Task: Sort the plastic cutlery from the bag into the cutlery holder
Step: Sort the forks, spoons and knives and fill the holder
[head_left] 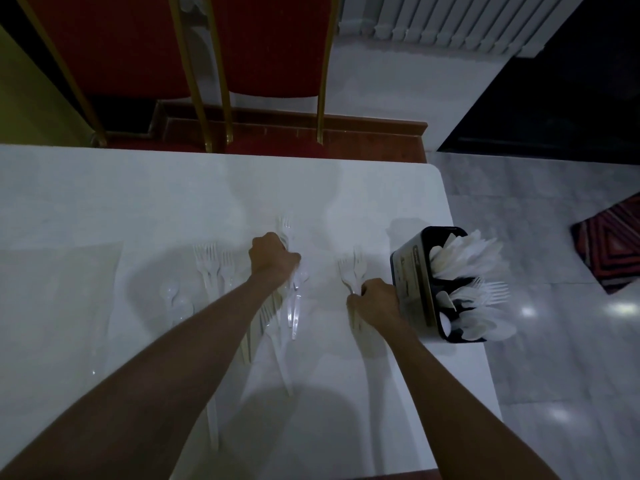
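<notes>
Clear plastic cutlery lies scattered on the white table (104, 202). My left hand (273, 258) is closed around a clear fork (285, 225) whose tines stick out past the knuckles. My right hand (375, 301) grips the handles of a few forks (351, 268), tines pointing away from me. The black cutlery holder (412, 282) stands just right of that hand at the table's right edge, with knives, forks and spoons in separate compartments. More forks (211, 261), spoons (173, 299) and knives (294, 313) lie near my left forearm. The flat clear bag (59, 289) rests at the left.
Two red chairs with gold frames (263, 46) stand beyond the table's far edge. The table's right edge is close behind the holder, with grey tiled floor (554, 358) below. A patterned red mat (613, 240) lies on the floor at far right.
</notes>
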Tool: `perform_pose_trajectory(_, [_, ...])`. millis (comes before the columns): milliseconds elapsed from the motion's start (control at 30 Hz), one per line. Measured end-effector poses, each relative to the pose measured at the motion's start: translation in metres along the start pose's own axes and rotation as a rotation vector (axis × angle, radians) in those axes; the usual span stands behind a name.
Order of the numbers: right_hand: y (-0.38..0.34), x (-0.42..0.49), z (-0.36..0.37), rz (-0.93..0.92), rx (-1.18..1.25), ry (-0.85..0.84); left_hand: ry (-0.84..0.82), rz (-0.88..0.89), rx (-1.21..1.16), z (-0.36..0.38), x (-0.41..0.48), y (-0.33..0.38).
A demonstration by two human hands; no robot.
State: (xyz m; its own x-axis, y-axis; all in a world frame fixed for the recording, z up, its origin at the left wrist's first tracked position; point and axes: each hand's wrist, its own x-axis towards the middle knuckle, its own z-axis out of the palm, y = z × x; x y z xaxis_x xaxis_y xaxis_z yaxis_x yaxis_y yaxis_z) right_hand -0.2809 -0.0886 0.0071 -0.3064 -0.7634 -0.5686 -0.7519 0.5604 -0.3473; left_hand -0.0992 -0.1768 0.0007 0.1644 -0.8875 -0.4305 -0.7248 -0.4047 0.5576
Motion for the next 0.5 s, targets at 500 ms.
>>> perform_pose_trajectory(500, [-0.01,-0.041,-0.021,-0.16,0.341,0.015,-0.152,-0.059,-0.416,-0.049,-0.043,-0.008])
